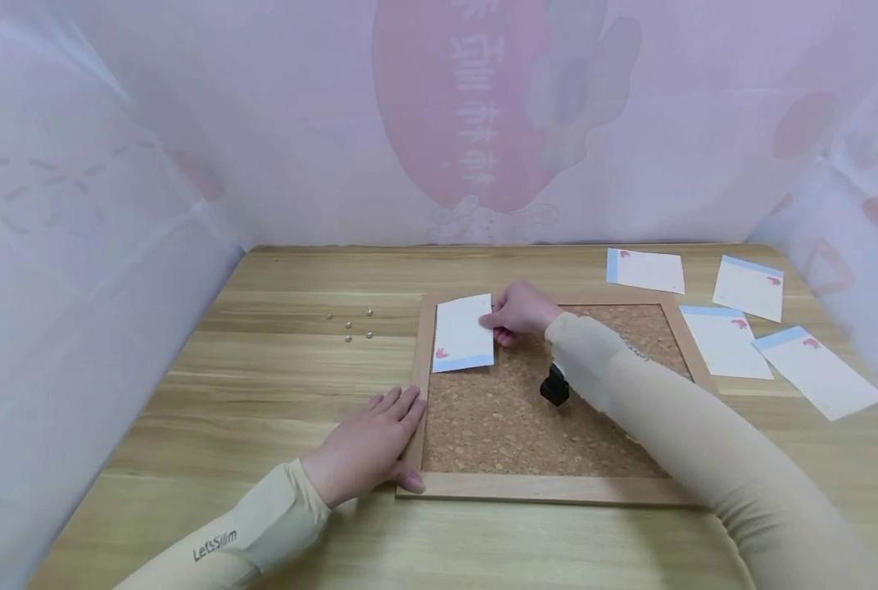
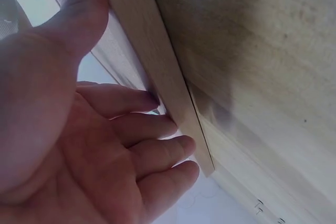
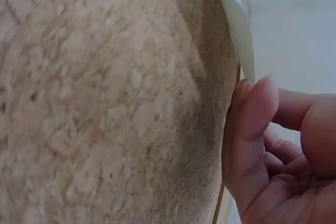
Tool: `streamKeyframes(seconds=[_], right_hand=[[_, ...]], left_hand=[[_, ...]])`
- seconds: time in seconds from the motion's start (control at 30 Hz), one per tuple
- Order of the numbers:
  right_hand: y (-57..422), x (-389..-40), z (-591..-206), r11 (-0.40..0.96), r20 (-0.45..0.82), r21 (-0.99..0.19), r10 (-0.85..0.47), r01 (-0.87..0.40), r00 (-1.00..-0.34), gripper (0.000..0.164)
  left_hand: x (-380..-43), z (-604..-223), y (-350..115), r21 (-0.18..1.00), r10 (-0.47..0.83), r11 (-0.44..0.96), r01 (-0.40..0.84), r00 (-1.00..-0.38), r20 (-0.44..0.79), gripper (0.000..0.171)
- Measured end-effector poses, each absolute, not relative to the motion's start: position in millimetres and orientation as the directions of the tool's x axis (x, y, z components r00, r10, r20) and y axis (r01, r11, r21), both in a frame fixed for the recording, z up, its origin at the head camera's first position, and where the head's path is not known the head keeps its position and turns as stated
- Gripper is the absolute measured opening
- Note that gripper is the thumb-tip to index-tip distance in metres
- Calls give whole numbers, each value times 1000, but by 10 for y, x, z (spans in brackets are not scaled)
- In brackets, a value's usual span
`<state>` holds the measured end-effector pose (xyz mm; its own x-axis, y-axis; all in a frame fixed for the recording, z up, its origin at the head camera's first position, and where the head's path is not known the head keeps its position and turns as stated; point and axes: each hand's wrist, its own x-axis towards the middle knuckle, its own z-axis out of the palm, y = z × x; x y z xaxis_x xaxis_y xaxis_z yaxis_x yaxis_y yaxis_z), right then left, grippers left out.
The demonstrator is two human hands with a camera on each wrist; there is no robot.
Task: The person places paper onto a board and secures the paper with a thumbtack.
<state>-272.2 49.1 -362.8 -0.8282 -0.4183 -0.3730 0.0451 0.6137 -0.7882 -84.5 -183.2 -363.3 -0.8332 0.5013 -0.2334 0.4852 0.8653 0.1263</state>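
Note:
A wood-framed cork board (image 1: 505,426) lies flat on the table. My right hand (image 1: 520,310) pinches the right edge of a white card (image 1: 459,336) between thumb and fingers, over the board's upper left corner. This card has a blue strip and a small red figure along its lower edge. In the right wrist view the card (image 3: 236,19) rises at an angle from the cork. My left hand (image 1: 373,442) rests against the left side of the frame, fingers extended along it and thumb at the lower left corner. From the left wrist, the palm (image 2: 94,145) shows beside the wooden frame (image 2: 152,45).
Several small metallic tacks (image 1: 348,325) lie on the table left of the board. To the right are more cards with blue strips, one card (image 1: 645,270) behind the board and another (image 1: 818,373) farthest right. Printed white sheets (image 1: 299,123) wall in the table's back and sides.

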Motion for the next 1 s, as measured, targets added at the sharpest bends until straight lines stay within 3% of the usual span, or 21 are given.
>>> streamKeyframes(seconds=[1.0], right_hand=[[378,-2786,-3699,766,-462,-642,-350,36,-815,35]], left_hand=[[-841,-3641,-1846,146,520,854,499,-827,-216,105]])
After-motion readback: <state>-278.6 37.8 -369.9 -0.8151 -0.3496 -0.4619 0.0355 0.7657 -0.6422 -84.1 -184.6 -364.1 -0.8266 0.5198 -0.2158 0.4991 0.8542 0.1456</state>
